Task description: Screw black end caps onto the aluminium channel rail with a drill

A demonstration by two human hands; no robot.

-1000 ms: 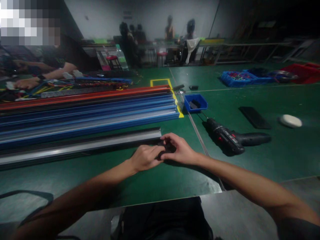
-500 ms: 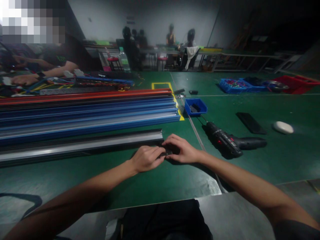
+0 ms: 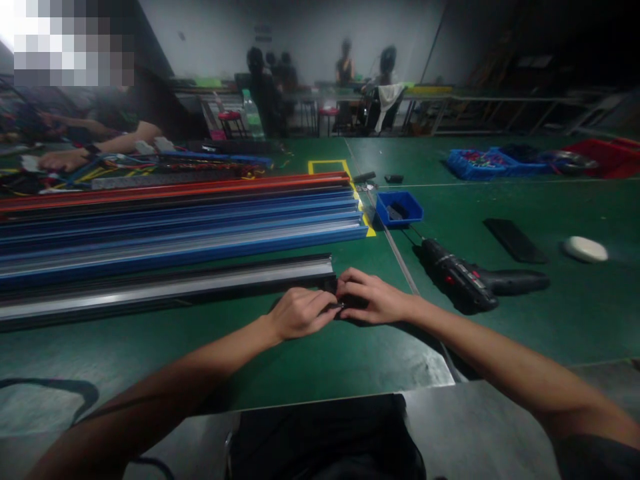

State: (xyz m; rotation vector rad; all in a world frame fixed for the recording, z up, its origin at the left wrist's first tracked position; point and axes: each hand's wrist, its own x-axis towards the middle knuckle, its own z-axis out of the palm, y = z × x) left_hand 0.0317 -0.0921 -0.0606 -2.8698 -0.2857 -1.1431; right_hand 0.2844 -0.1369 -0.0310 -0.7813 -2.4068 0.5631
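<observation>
A long black metal channel (image 3: 175, 289) with a silvery inner face lies across the green table, its right end close to my fingers. My left hand (image 3: 303, 313) is closed, thumb and fingers pinching a small black part (image 3: 341, 306) at that end. From the other side my right hand (image 3: 375, 298) grips the same part with bent fingers. Most of the part is hidden by the fingers, and whether it touches the channel I cannot tell. To the right of my right hand lies a black cordless drill (image 3: 463, 277), its long bit pointing at a blue bin (image 3: 400, 219).
Blue channels (image 3: 280, 230) and orange channels (image 3: 250, 185) lie beyond. A black phone-like slab (image 3: 515, 240) and a white rounded object (image 3: 586, 249) are at right. Blue trays (image 3: 475, 167) stand farther back. A co-worker's hand (image 3: 65, 159) is among wires at left.
The whole view has shifted slightly, so things appear a little farther right. Both hands stay at the channel's end on the small black part, with only slight finger movement.
</observation>
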